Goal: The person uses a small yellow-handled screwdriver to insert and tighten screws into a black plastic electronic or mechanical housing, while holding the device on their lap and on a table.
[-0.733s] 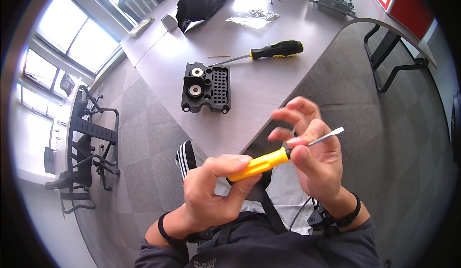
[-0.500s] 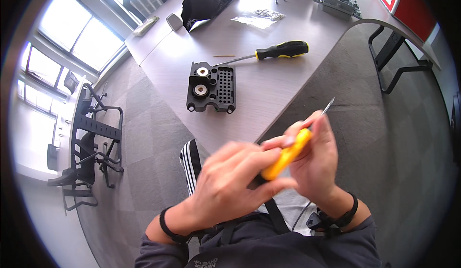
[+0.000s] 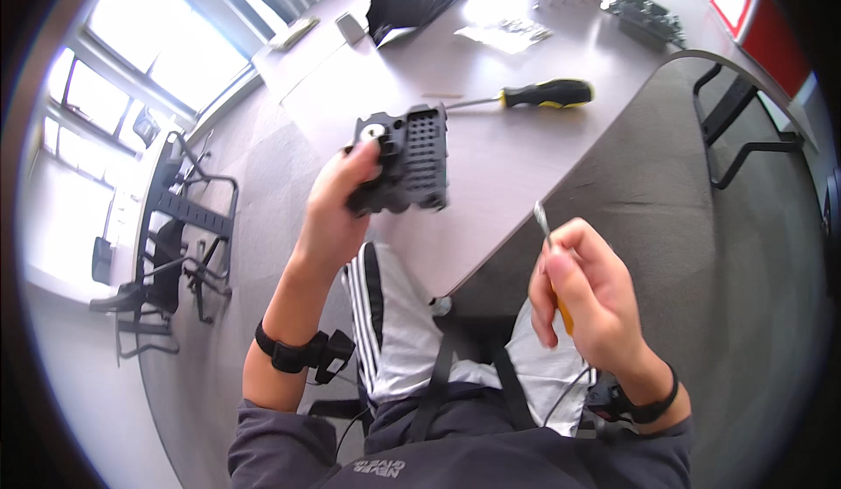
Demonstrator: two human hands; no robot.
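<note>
My left hand (image 3: 335, 195) is closed on the left side of a black perforated block (image 3: 422, 160), with its thumb across the front. The block has a grid of small holes and a round silver-ringed insert; a second insert is hidden by the thumb. It is tilted over the table's near corner, and whether it still touches the tabletop I cannot tell. To the right, past the table edge, my right hand (image 3: 589, 292) grips a small yellow-handled screwdriver (image 3: 566, 316), its metal shaft pointing up and away. Most of that handle is hidden in the palm.
A larger black-and-yellow screwdriver (image 3: 547, 94) lies on the table (image 3: 491, 165) behind the block, near a thin stick (image 3: 441, 95). Farther back are a black plastic bag (image 3: 412, 3), a clear bag of small parts (image 3: 506, 35) and a grey metal assembly (image 3: 644, 20).
My left hand has left the yellow screwdriver and moved up to grasp the block, which is now tilted. My right hand has lowered slightly, keeping the screwdriver.
</note>
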